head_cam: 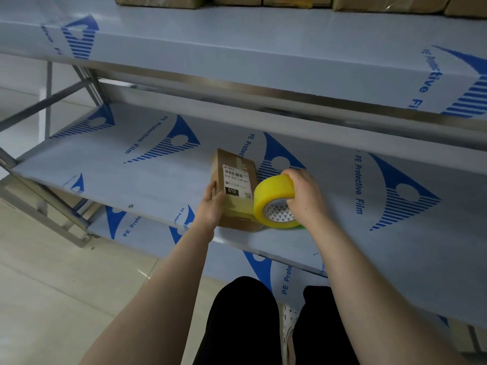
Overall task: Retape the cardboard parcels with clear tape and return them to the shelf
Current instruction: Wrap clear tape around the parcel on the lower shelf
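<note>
Black trousers (pixel 237 325), tiled floor (pixel 66 272), parcel (pixel 237 180) beside tape roll (pixel 271 191), shelf (pixel 118 175), boxes (pixel 390 2) above

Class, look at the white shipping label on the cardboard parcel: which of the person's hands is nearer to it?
Left. The left hand grips the cardboard parcel just below the shipping label; the right hand holds the yellow tape roll beside the parcel.

The cardboard parcel (pixel 238 204) carried a white shipping label (pixel 236 177) with a barcode, the line "010 010 L30 551" and, below it, a black patch (pixel 232 191) reading "010". Left and right of the parcel, the middle shelf (pixel 118 164) bore "PE Protective Film" in blue. Above the parcel, the upper shelf (pixel 263 54) showed the same words, partly cut off.
</note>
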